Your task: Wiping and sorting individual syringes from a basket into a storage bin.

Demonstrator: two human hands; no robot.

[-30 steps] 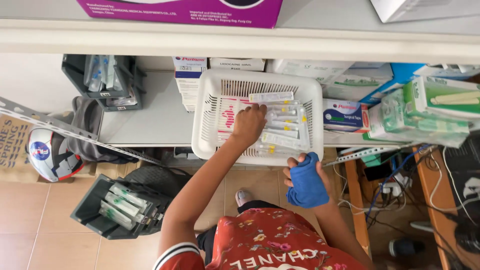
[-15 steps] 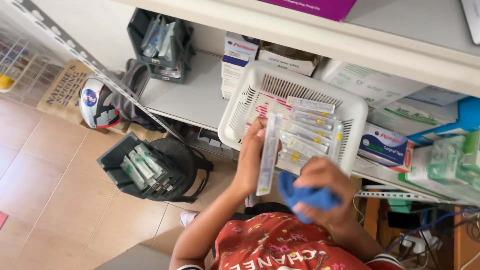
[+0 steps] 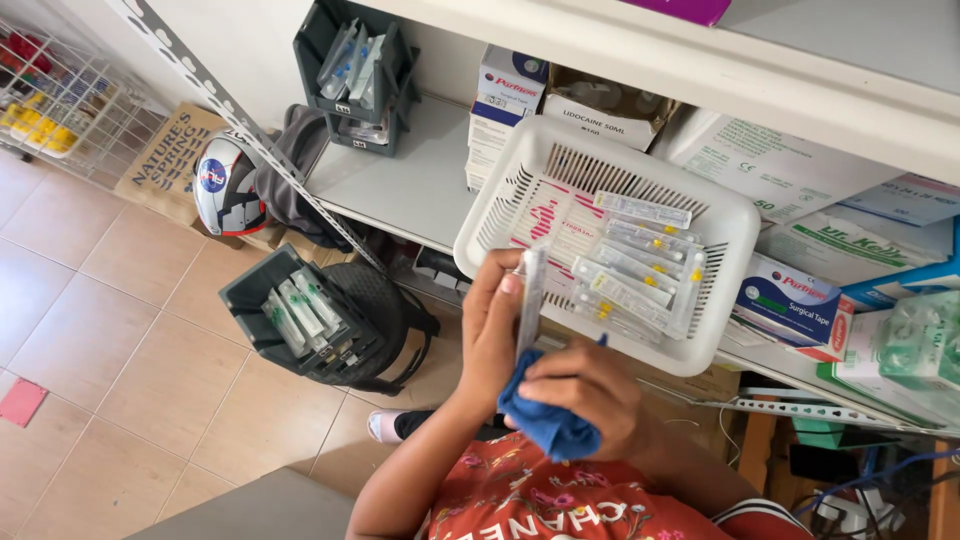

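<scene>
In front of the white basket (image 3: pixel 500 215), just below its near rim, the left hand (image 3: pixel 490 330) holds a long, narrow sealed packet (image 3: pixel 529 300) upright, its grip narrow, fingers curled round the lower half and the thumb pressing from the side. The packet looks light and thin, a clear plastic wrap over a slim stiff item, so it would likely flex and slide if pinched at the tip; a hold near the middle, as here, seems the safest. At five o'clock from it, touching its lower end, the right hand (image 3: pixel 585 390) is closed round a bunched blue cloth (image 3: pixel 545 428), soft and limp, knuckles up. Both forearms rise from the bottom edge, elbows bent close to the red patterned shirt (image 3: pixel 540 505).

At one o'clock from the packet, more packets of the same kind (image 3: pixel 635 265) lie flat in the basket, which sits on the metal shelf (image 3: pixel 400 185). At eleven o'clock a dark bin (image 3: pixel 355 70) with packets stands on that shelf beside small boxes (image 3: pixel 505 100). At nine o'clock, on the tiled floor (image 3: pixel 120 350), a second dark bin (image 3: pixel 300 315) rests against a black bag (image 3: pixel 385 310), with a helmet (image 3: pixel 222 180) farther off at ten o'clock.
</scene>
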